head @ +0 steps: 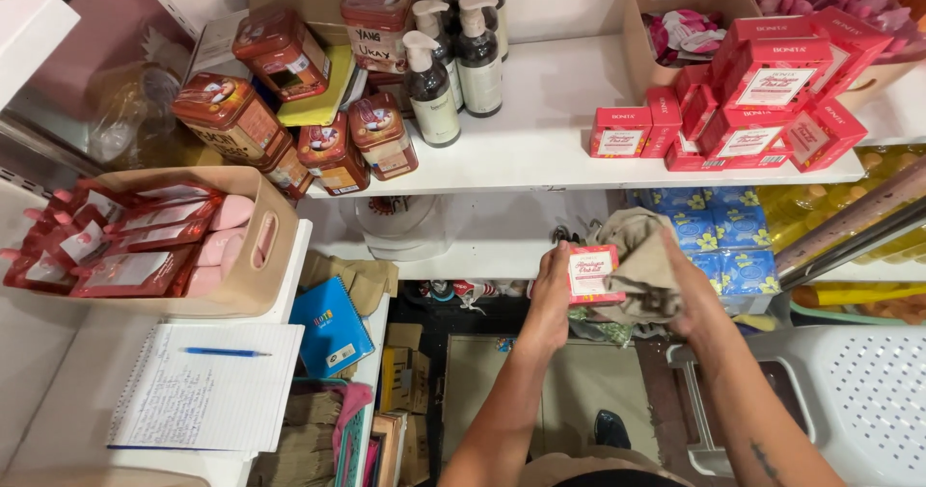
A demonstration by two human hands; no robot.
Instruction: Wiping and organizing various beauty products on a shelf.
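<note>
Shelf [540, 149] of red boxes [762, 101] above hands.

A small red box [594, 273] with a pale label panel on its face sits upright in the left hand [552, 299], its right edge touching a crumpled beige cloth [641, 265] — bunched and draped over the right hand [687, 299] — below the white shelf's edge.

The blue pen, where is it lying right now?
In the head view the blue pen lies at lower left on the open spiral notebook, just below the beige bin of red packets.
</note>
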